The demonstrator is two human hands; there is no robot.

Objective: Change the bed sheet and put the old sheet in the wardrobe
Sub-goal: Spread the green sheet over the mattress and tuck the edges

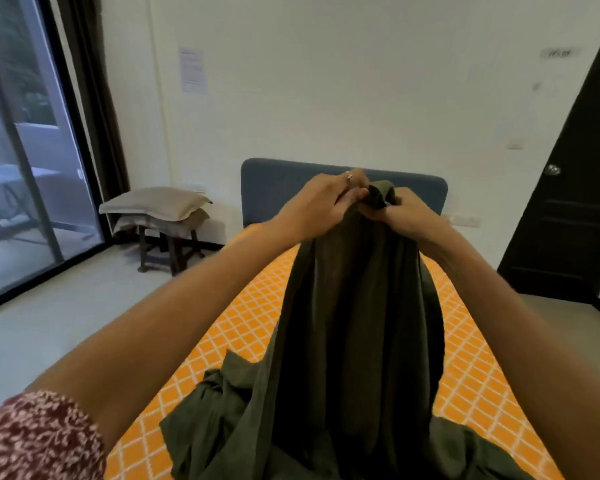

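We judge the task is near its middle: the orange patterned mattress (465, 368) lies uncovered, and no sheet is spread on it yet, while the wardrobe step remains. Our left hand (321, 206) and right hand (411, 213) both grip the gathered top of the dark green sheet (357, 306), close together, above the bed. The sheet hangs down with its long axis vertical, its lower part crumpled on the mattress; whether it is the old or new one, we cannot tell.

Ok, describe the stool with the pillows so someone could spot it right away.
Start at the blue headboard on the far wall and look left toward the glass sliding door. There stands a dark wooden stool, the only furniture carrying two stacked beige pillows.
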